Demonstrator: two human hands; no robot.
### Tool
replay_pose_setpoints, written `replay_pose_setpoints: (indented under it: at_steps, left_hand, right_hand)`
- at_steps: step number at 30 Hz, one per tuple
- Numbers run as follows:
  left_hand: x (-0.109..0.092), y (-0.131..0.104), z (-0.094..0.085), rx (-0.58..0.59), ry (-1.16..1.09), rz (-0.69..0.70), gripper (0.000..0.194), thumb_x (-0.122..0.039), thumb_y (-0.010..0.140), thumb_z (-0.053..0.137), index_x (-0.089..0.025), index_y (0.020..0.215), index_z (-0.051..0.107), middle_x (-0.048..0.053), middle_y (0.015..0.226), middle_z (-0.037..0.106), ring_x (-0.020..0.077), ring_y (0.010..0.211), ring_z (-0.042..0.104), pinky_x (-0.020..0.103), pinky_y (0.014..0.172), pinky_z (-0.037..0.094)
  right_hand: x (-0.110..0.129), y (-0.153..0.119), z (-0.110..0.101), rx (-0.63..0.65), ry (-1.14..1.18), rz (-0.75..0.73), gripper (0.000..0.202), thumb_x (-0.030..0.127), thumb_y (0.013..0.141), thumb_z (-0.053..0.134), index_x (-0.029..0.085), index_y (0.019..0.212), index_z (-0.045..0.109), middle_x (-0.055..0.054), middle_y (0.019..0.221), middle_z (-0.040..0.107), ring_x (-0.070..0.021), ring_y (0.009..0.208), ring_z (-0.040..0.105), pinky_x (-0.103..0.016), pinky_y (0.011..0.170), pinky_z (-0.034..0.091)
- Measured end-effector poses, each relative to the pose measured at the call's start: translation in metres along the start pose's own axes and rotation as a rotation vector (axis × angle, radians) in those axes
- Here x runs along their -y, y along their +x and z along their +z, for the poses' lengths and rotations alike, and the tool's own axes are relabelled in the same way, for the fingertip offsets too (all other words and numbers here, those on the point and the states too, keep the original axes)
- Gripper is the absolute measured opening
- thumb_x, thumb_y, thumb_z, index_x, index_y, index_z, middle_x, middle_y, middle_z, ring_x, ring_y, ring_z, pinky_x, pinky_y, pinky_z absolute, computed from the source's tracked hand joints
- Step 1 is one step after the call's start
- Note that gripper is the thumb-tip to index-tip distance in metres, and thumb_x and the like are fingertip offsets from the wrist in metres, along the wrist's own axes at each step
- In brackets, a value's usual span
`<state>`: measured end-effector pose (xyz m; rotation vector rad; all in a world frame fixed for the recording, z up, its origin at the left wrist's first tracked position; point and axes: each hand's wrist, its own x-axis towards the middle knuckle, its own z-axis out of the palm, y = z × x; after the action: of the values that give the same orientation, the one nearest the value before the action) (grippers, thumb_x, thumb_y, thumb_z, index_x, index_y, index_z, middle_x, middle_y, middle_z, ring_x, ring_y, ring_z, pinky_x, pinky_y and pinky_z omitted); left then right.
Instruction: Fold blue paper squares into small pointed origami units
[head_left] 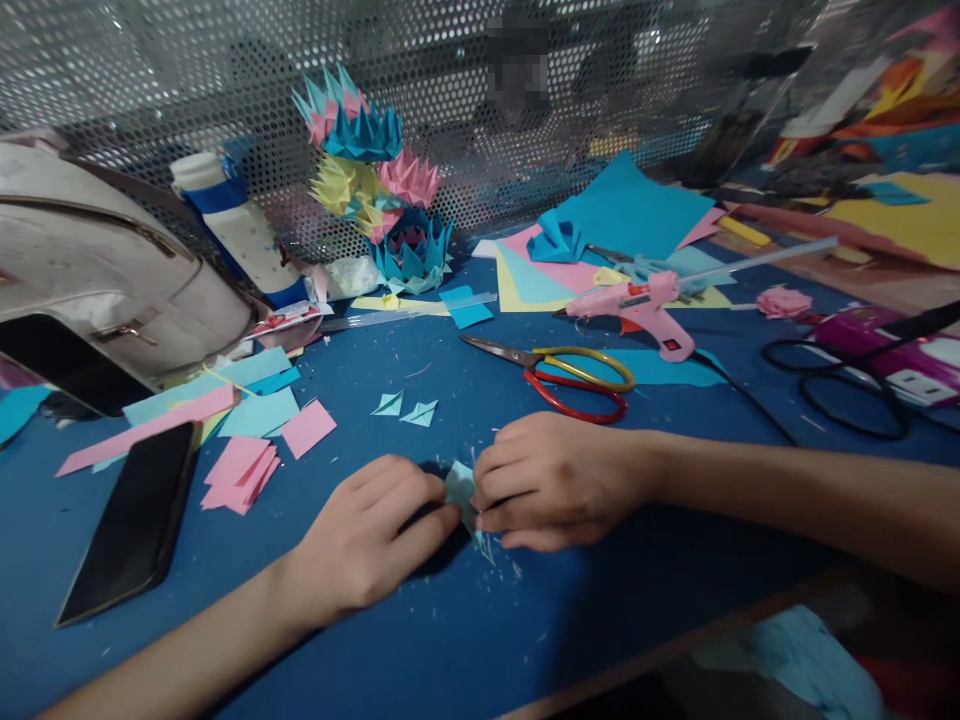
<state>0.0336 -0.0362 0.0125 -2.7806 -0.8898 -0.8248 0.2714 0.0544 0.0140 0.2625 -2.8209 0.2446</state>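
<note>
Between my two hands, on the blue tabletop, is a small light-blue paper piece (pixel 460 487). The fingertips of my left hand (pixel 375 530) pinch its left edge. At its right edge the bent fingers of my right hand (pixel 551 482) grip it, hiding part of the paper. Just beyond lie two small folded light-blue paper pieces (pixel 418 413). Scissors (pixel 536 358) with one yellow and one red handle rest behind my right hand. Several pink paper squares (pixel 240 473) are stacked to the left of my left hand.
A black phone (pixel 131 525) lies at left, near paper strips (pixel 165 415). Behind stand a bottle (pixel 244 235), a backpack (pixel 97 250) and a stack of spiky origami (pixel 367 180) against perforated metal. A pink glue gun (pixel 645 305) with its cord sits at right beside coloured sheets (pixel 637 210).
</note>
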Motion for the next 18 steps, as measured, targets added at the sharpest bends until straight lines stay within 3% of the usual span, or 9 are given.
replay_pose_setpoints:
  at_steps: [5,8,11,15,18]
  left_hand:
    - [-0.002,0.003,-0.004,0.012,-0.058,0.062,0.038,-0.015,0.109,0.029,-0.011,0.096,0.064,0.007,0.085,0.070,0.0149,0.076,0.065,0.026,0.068,0.055]
    - [-0.002,-0.002,-0.007,0.044,-0.169,0.150,0.041,-0.012,0.108,0.025,-0.007,0.104,0.065,0.011,0.097,0.074,0.0173,0.094,0.070,0.029,0.085,0.059]
    - [0.001,-0.013,-0.010,0.065,-0.187,0.261,0.041,-0.009,0.106,0.026,-0.002,0.120,0.064,0.015,0.117,0.072,0.0213,0.120,0.064,0.035,0.105,0.053]
    - [0.005,-0.024,-0.014,0.192,-0.101,0.342,0.028,-0.019,0.104,0.051,-0.006,0.122,0.067,0.011,0.130,0.068,0.0179,0.130,0.058,0.031,0.116,0.043]
    - [0.009,-0.025,-0.016,0.211,-0.072,0.381,0.030,-0.025,0.101,0.059,-0.006,0.123,0.067,0.011,0.134,0.065,0.0192,0.133,0.055,0.033,0.117,0.041]
  right_hand:
    - [0.000,-0.001,0.001,0.018,0.006,0.004,0.019,0.030,0.100,0.052,0.020,0.103,0.069,-0.003,0.097,0.072,-0.0156,0.098,0.064,-0.033,0.070,0.040]
    - [-0.001,-0.001,0.001,0.007,0.002,0.000,0.020,0.029,0.100,0.052,0.019,0.103,0.069,-0.002,0.098,0.073,-0.0155,0.099,0.064,-0.033,0.068,0.040]
    - [-0.001,-0.002,0.001,-0.003,-0.012,-0.006,0.020,0.031,0.100,0.052,0.019,0.104,0.069,-0.001,0.100,0.073,-0.0150,0.099,0.064,-0.034,0.066,0.039]
    - [-0.001,-0.003,0.001,0.013,-0.024,-0.003,0.022,0.033,0.101,0.051,0.021,0.108,0.069,-0.001,0.102,0.074,-0.0137,0.099,0.064,-0.034,0.066,0.038]
    - [-0.001,-0.004,0.001,0.016,-0.025,0.000,0.023,0.033,0.101,0.051,0.022,0.109,0.069,-0.001,0.102,0.073,-0.0137,0.100,0.064,-0.034,0.066,0.038]
